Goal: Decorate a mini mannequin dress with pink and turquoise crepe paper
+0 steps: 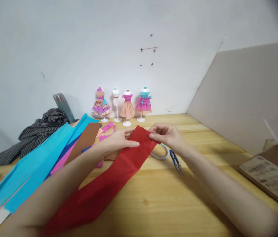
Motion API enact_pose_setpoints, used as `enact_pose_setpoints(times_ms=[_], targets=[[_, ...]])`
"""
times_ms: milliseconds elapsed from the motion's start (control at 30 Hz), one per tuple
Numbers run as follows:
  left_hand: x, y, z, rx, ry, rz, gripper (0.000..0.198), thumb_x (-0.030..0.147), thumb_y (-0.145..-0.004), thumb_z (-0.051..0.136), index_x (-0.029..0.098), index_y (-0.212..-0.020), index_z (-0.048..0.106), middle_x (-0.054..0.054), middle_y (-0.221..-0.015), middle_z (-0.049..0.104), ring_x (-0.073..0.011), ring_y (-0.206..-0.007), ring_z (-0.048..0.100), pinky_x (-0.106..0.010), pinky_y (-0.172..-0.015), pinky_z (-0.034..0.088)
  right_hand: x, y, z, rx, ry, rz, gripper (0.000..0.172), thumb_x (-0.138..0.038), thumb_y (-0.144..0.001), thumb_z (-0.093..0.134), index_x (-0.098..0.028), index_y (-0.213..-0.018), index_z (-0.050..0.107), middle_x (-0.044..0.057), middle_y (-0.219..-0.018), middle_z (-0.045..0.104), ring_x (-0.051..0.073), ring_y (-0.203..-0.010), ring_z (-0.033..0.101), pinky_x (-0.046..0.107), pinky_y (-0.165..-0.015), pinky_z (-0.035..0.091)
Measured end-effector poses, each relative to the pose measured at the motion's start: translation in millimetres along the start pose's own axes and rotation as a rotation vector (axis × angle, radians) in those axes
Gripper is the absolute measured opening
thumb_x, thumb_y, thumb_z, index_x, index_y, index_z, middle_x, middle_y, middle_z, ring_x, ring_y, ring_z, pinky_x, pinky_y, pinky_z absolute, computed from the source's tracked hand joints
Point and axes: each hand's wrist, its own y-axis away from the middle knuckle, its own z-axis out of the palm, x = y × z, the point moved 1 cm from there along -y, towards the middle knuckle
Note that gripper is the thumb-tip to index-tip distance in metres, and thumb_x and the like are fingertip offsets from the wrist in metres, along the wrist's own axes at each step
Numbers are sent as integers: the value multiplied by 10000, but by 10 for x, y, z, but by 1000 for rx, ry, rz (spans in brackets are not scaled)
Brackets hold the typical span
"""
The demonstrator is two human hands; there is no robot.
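A long red strip of crepe paper or cloth [119,174] runs from the lower left up to both hands. My left hand [120,140] grips its left edge near the top, thumb lying on the front and fingers behind. At the upper right corner, my right hand [165,135] pinches the strip between thumb and fingertips. Below that hand a roll of tape [162,153] lies on the table, partly covered by the strip. Beside the tape are blue-handled thread snips [175,162].
Several mini dress forms, one with an orange-skirted dress [128,108], stand along the wall. Blue strips [40,154], a brown strip [83,140] and pink scraps [107,126] lie left. Behind them are striped fabric [47,125] and a flask [63,107]. A cardboard box [267,174] sits right.
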Motion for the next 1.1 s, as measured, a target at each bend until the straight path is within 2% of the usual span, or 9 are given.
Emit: enact_pose_setpoints(times_ms=[133,233,300,467,633,767,867,967,1100], targets=[[12,-189,212,22,261,-80,337,322,-650,737,148,-936,695,-85,-896,724,-215,-779,678,-301,-704,513,-49,2,-51,13,9,-38,273,-353,-595,780,-166,-748,654,-3,-640,635,106,-525,536,232,-484,416],[26,-190,262,105,448,-17,350,327,-646,747,145,-938,686,-85,-864,726,-212,-755,680,-309,-701,520,-39,8,-43,-20,-36,0,411,-371,-608,775,-172,-945,647,-1,-684,646,105,-534,539,213,-459,405],[19,-167,284,146,489,23,328,338,-661,738,140,-916,681,-77,-823,722,-200,-717,674,-313,-691,522,-5,17,23,-55,-90,47,416,-361,-597,784,-158,-938,657,12,-698,658,112,-554,557,210,-469,416],[-8,-132,230,157,422,41,299,364,-657,735,129,-831,674,-55,-760,706,-176,-678,652,-274,-642,503,109,24,216,58,-269,108,317,-276,-504,830,-149,-764,702,47,-745,720,175,-653,642,298,-633,514],[-14,-145,-3,-6,192,-26,301,363,-622,760,125,-792,691,-55,-744,701,-174,-672,647,-243,-599,477,158,37,263,131,-285,38,299,-310,-537,821,-176,-783,714,50,-797,733,208,-727,658,342,-707,524],[-48,-154,-102,33,143,7,282,374,-655,732,124,-781,698,-62,-763,712,-165,-637,640,-238,-571,459,161,62,295,99,-240,11,321,-357,-586,799,-184,-835,696,44,-807,716,188,-695,636,305,-629,506],[-54,-147,-117,69,164,56,266,360,-671,721,125,-795,699,-61,-776,715,-162,-646,640,-244,-597,468,196,65,328,73,-212,8,301,-356,-602,792,-179,-823,688,14,-691,673,122,-532,546,250,-499,431],[-53,-134,-150,-3,168,60,244,338,-666,726,121,-773,691,-51,-740,702,-154,-640,631,-238,-605,466,278,52,349,106,-199,-5,268,-367,-615,782,-173,-775,688,-11,-585,614,86,-450,448,237,-452,367],[-81,-135,-233,-82,166,34,277,345,-630,750,117,-774,686,-54,-716,687,-179,-676,641,-261,-633,481,392,32,359,98,-206,-19,246,-372,-613,780,-185,-750,698,-18,-556,583,99,-464,454,250,-467,385]])
